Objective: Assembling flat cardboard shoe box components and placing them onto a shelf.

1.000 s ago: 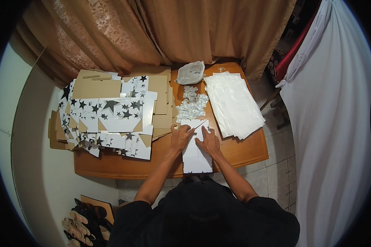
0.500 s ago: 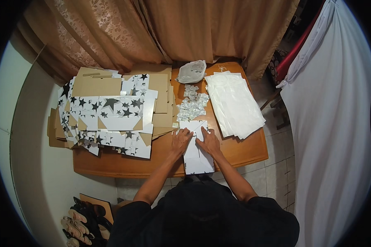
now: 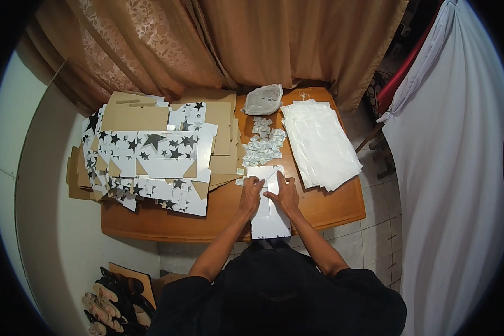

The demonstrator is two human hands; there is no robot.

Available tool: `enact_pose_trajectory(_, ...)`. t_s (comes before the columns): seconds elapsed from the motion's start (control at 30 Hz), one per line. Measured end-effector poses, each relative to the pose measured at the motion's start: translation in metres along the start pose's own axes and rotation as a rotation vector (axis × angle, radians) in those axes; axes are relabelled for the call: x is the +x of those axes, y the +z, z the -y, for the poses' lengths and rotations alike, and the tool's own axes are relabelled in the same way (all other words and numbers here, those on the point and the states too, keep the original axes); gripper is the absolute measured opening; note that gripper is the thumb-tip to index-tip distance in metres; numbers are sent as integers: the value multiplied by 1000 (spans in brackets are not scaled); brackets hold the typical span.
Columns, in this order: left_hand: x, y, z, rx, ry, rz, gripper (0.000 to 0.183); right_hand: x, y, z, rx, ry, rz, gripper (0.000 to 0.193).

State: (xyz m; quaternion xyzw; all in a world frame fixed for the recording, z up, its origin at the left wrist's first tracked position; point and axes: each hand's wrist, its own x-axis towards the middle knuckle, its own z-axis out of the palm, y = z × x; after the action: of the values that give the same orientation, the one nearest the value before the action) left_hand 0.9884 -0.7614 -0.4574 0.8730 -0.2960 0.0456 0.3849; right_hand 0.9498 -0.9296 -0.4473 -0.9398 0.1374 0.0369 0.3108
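A flat white paper-covered package [image 3: 271, 227] lies lengthwise at the table's front edge, with crossing fold lines on top and a few dark star shapes along its ends. My left hand [image 3: 251, 196] grips its left side near the far end, fingers bent over the edge. On the opposite side my right hand [image 3: 286, 196] holds the right edge, its thumb reaching inward across the top. Just beyond the package lie many small clear sachets [image 3: 263, 147] in a loose heap. What is inside the package is hidden.
Left of my hands is a large pile of star-printed white and brown cardboard pieces [image 3: 168, 154]. A stack of white sheets [image 3: 322, 145] lies to the right. A crumpled plastic bag [image 3: 263, 99] stands at the back of the wooden table [image 3: 333, 210], before brown curtains [image 3: 252, 45].
My left hand has shifted slightly right, and its fingers have drawn back toward the package's edge. The right fingers have curled more along the right side. The whole view has shifted a little.
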Motion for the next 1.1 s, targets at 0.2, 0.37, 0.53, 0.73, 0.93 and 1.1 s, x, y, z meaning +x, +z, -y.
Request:
enact_pose_trajectory(0.2, -5, -6, -3, -96, -498, -243, 63, 1, 11, -27, 192, 16, -125, 84)
enact_pose_trajectory(0.37, -3, -7, -4, 13, -726, -41, 50, -3, 14, -45, 358, 65, 35, 63)
enact_pose_trajectory(0.53, -2, -3, 3, -22, -735, -132, 45, -7, -5, -30, 238, 40, 29, 49)
enact_pose_trajectory(0.73, 22, -33, -35, -159, -628, -245, 40, -15, -75, 9, 196, -81, -105, 49)
enact_pose_trajectory(0.93, 45, -76, -71, -413, -567, -333, 61, -29, -136, 58, 129, -215, -332, 55)
enact_pose_trajectory(1.1, 51, -111, -96, -946, -415, -415, 51, -35, -158, 73, 189, -461, -556, 52)
